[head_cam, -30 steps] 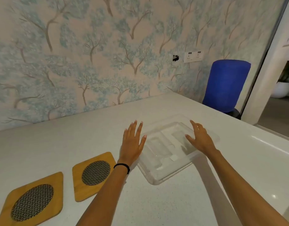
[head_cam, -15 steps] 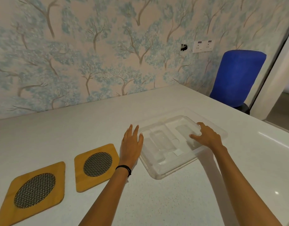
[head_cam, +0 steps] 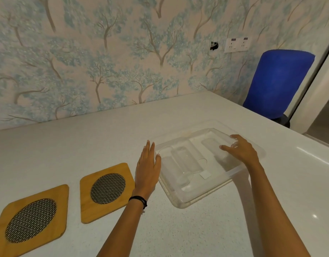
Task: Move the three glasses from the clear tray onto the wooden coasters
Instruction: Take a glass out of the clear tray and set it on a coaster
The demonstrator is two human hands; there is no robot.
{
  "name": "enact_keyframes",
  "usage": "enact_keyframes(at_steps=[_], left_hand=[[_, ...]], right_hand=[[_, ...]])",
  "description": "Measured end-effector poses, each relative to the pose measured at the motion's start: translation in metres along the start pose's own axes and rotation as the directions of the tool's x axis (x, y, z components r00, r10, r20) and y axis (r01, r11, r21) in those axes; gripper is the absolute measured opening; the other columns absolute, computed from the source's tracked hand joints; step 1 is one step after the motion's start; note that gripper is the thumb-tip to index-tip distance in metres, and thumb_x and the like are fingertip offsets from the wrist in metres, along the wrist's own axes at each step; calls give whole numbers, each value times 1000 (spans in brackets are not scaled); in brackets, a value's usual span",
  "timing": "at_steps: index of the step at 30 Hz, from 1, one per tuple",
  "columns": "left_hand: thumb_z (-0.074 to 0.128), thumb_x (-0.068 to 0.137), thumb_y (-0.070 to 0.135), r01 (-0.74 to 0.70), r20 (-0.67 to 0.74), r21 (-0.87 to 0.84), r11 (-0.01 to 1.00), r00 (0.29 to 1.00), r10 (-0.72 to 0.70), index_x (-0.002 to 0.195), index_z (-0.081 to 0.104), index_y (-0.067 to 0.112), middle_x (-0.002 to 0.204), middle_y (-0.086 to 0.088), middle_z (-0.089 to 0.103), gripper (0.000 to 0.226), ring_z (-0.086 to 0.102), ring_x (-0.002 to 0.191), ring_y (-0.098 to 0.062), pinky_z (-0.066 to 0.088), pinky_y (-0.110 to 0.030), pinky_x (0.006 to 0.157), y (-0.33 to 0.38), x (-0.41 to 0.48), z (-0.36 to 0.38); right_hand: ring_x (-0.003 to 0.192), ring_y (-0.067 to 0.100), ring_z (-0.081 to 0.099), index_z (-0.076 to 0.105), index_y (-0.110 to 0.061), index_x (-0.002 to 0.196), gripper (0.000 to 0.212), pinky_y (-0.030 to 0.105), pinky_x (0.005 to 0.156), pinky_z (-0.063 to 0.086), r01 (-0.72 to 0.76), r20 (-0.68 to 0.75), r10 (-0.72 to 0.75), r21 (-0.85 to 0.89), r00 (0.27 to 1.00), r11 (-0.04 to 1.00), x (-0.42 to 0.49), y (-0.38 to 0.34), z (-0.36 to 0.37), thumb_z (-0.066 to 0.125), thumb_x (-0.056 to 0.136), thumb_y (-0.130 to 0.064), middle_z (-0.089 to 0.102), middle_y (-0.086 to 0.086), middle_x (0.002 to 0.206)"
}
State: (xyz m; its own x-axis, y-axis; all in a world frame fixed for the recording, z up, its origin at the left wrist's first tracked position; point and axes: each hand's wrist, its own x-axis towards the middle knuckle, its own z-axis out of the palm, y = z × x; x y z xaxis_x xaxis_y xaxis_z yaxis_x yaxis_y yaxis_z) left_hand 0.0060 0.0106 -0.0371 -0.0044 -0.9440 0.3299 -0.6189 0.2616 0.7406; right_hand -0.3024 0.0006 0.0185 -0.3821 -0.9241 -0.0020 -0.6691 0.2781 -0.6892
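A white speckled counter [head_cam: 104,138] runs along a wall papered with pale blue trees [head_cam: 104,62]; a blue chair [head_cam: 277,82] stands past its far right corner, under a white double socket [head_cam: 237,45]. Two wooden coasters with round mesh centres lie at the left, the near coaster [head_cam: 32,219] at the frame's edge and the far coaster [head_cam: 107,191] just beside it; both are bare. The clear tray [head_cam: 180,203] sits to their right; the glasses [head_cam: 186,160] lie on their sides inside it, hard to count through the transparent plastic. The left hand [head_cam: 147,169] is flat and open with fingers together, against the tray's left edge, holding nothing; a black band circles its wrist. The right hand [head_cam: 240,151] reaches into the tray's right part, fingers curled over a glass there; whether it grips the glass cannot be told.
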Motion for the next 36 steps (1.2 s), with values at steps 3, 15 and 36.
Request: enact_keyframes(at_steps=[3, 15, 36], left_hand=[[25, 98, 37, -10, 0, 4, 1000, 1000, 10, 145, 11, 30, 157, 10, 4, 49, 3, 141, -4, 10, -34, 116, -2, 0, 1], [20, 99, 36, 2, 28, 15, 1000, 1000, -2, 145, 6, 33, 156, 11, -2, 49, -6, 141, -2, -7, -32, 115, -1, -1, 3], [20, 99, 36, -7, 22, 9, 1000, 1000, 7, 145, 6, 33, 156, 11, -2, 48, -6, 142, -4, -6, -33, 116, 0, -4, 1]], right_hand=[[110, 30, 55, 45, -22, 126, 66, 43, 92, 43, 29, -83, -18, 128, 996, 991, 0, 2, 0, 73, 71, -43, 57, 14, 126], [115, 23, 52, 40, -24, 129, 70, 38, 96, 45, 235, -358, -89, 386, 929, 892, -9, -23, -22, 78, 71, -26, 51, 10, 134], [117, 29, 53, 52, -21, 122, 55, 31, 90, 40, 229, -321, -163, 181, 933, 956, -6, -20, -19, 76, 73, -29, 52, 11, 134]])
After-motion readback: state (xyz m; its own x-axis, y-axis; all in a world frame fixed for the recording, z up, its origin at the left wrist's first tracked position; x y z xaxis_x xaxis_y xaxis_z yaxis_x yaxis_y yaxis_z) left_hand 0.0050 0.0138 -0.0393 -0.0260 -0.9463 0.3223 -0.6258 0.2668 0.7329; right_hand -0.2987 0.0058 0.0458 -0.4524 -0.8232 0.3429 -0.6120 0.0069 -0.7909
